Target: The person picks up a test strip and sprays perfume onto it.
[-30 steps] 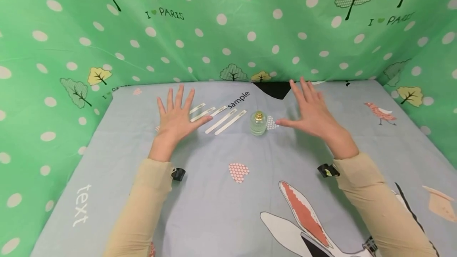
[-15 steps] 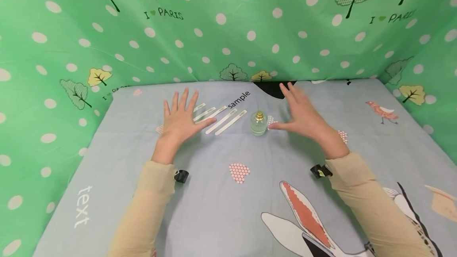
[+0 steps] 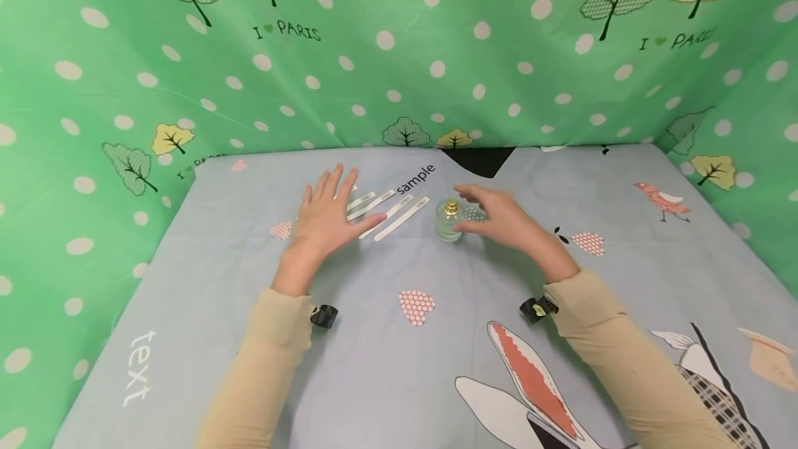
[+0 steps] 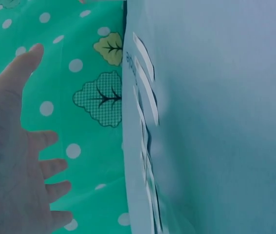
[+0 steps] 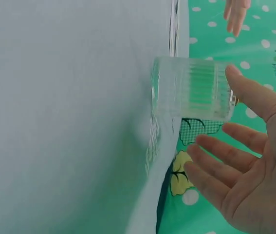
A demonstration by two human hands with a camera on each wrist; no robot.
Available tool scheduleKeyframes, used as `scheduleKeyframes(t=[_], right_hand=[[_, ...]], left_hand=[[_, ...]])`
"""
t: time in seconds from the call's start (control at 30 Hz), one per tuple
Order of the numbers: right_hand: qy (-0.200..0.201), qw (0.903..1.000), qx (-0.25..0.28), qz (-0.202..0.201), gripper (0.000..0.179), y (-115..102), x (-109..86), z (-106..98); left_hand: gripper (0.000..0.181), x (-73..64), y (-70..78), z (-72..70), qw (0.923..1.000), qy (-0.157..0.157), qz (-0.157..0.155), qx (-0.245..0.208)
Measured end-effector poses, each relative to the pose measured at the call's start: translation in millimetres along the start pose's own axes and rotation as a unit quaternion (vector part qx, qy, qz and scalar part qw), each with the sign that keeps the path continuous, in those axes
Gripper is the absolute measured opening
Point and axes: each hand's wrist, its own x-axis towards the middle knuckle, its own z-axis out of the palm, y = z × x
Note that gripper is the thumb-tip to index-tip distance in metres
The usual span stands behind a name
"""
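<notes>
A clear glass perfume bottle [image 3: 445, 229] with a gold spray top stands upright on the cloth-covered table. My right hand [image 3: 503, 219] is just to its right, fingers spread apart from the thumb, whose tip overlaps the bottle in the head view. The right wrist view shows the ribbed glass bottle [image 5: 191, 90] beside the thumb, with no fingers wrapped round it; contact is unclear. Several thin white paper strips [image 3: 402, 219] lie side by side left of the bottle. Over the leftmost strips hovers my left hand [image 3: 325, 224], its fingers extended and holding nothing; it partly hides them.
A pale blue printed cloth [image 3: 361, 366] covers the table. Behind it and at both sides hangs a green curtain [image 3: 349, 19] with white dots and trees. Small black devices are strapped at both wrists, by beige sleeves [image 3: 249, 380].
My right hand has moved left to the bottle, its fingers drawing closer to the thumb. The left hand has shifted slightly right and nearer me. Bottle and strips stay in place.
</notes>
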Motion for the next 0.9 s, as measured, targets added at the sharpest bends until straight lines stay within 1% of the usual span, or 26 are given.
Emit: scheduleKeyframes(t=[0.13, 0.23, 0.33, 0.43, 0.5, 0.57, 0.63, 0.73, 0.77, 0.8, 0.9], right_hand=[[0.004, 0.9991, 0.041, -0.009, 0.069, -1.5, 1.2, 2.6], [0.006, 0.998, 0.061, -0.016, 0.06, -3.9, 1.9, 4.3], [0.005, 0.9975, 0.071, -0.004, 0.052, -7.4, 2.4, 5.6], [-0.002, 0.9963, 0.084, 0.02, 0.05, -11.4, 2.1, 5.8], [-0.008, 0.9955, 0.088, 0.032, 0.05, -13.7, 2.1, 5.8], [-0.012, 0.9951, 0.09, 0.04, 0.05, -15.9, 2.6, 5.8], [-0.014, 0.9953, 0.085, 0.044, 0.051, -17.4, 3.5, 5.9], [-0.014, 0.9957, 0.078, 0.047, 0.051, -19.1, 5.1, 5.6], [-0.015, 0.9957, 0.077, 0.049, 0.051, -19.6, 5.6, 5.3], [-0.016, 0.9957, 0.077, 0.049, 0.051, -20.0, 6.2, 4.9], [-0.016, 0.9955, 0.077, 0.052, 0.051, -21.4, 7.8, 2.6]], left_hand=[[0.098, -2.6, 3.7, 0.7, 0.9995, 0.0, 0.009, -0.031], [0.091, -5.6, 6.2, 1.3, 0.998, -0.002, 0.01, -0.063], [0.082, -9.1, 9.2, 2.6, 0.9942, -0.002, 0.002, -0.107], [0.071, -12.9, 12.1, 4.6, 0.9886, -0.001, 0.001, -0.151], [0.064, -15.0, 13.7, 6.1, 0.9854, 0.004, 0.005, -0.17], [0.059, -17.0, 15.0, 7.2, 0.9808, 0.007, 0.007, -0.195], [0.056, -17.6, 15.3, 8.6, 0.9739, 0.006, 0.006, -0.227], [0.053, -16.9, 14.3, 11.9, 0.9619, -0.003, -0.009, -0.273], [0.053, -16.4, 13.7, 12.7, 0.9592, -0.005, -0.015, -0.282], [0.052, -15.8, 13.1, 13.6, 0.9569, -0.005, -0.022, -0.289], [0.049, -14.8, 11.4, 14.7, 0.954, 0.0, -0.035, -0.298]])
